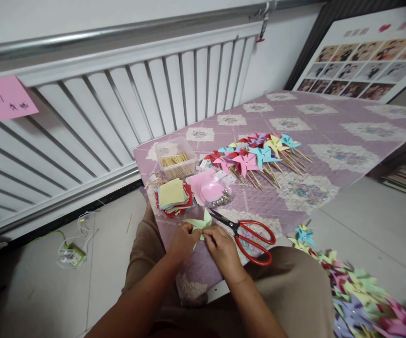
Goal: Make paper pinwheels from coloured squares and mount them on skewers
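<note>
Between my two hands, over the near edge of the table, is a pale green paper pinwheel with its blades partly folded. My left hand pinches its left side. My right hand has its fingers closed on the lower right of the same paper; whether a small part is also in those fingers is hidden. Just right of my right hand lie red-handled scissors, blades slightly apart. Ahead of my left hand sits a stack of coloured paper squares. A clear bag of small metal pieces lies beyond the hands.
A clear plastic box holds thin wooden sticks. Pink paper lies beside it. Finished pinwheels on sticks are heaped on the tablecloth. More pinwheels pile up at lower right. A white radiator borders the table.
</note>
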